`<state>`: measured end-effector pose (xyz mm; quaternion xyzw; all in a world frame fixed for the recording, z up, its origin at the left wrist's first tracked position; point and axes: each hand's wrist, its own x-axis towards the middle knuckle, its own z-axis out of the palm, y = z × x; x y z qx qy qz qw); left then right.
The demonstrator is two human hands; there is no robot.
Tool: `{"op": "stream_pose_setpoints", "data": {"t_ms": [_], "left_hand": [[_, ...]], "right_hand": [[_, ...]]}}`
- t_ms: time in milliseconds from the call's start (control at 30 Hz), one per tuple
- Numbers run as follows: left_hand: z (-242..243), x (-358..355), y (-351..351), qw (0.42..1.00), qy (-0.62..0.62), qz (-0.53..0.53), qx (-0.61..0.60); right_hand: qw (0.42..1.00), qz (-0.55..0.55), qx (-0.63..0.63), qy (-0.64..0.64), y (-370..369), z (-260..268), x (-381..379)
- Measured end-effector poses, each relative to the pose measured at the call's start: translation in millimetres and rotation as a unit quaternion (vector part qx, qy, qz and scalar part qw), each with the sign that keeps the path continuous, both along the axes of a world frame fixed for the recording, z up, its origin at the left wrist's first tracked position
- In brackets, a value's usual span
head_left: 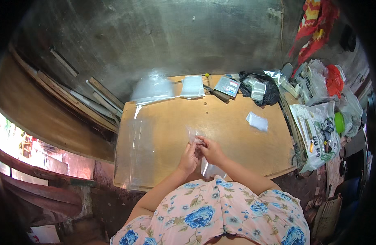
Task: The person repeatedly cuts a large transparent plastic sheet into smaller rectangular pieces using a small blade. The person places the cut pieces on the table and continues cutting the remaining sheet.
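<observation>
Near the front middle of the wooden table (175,116), my left hand (190,157) and my right hand (211,150) meet. Both pinch a clear plastic film or bag (192,133), whose upper end stands up beyond the fingertips. Another piece of clear plastic (211,168) shows below my hands at the table's front edge. A wide clear plastic sheet (140,150) lies flat at the table's left side. Toward the right lies a small stack of whitish plastic pieces (257,122).
Along the back are stacked clear sheets (154,87), a plastic packet stack (192,86), a labelled box (227,86) and a black plastic bag (269,95). Right of the table lies a white sack (316,128) with small items on it. Wooden boards (74,101) lean at left.
</observation>
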<state>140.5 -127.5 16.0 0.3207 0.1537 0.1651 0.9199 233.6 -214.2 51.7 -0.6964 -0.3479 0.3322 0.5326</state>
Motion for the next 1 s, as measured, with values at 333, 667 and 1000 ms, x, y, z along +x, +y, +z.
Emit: {"op": "stream_pose_setpoints", "data": {"t_ms": [333, 667, 1000], "left_hand": [[24, 32, -34, 0.989, 0.028, -0.055, 0.133], [3, 66, 113, 0.937, 0.186, 0.287, 0.072], [-67, 112, 154, 0.941, 0.317, 0.104, 0.052]], "right_hand": [[0.976, -0.055, 0.105, 0.184, -43, 8, 48], [0.791, -0.576, 0.203, -0.036, -193, 3, 194], [0.943, -0.314, 0.112, 0.011, -187, 75, 143]]}}
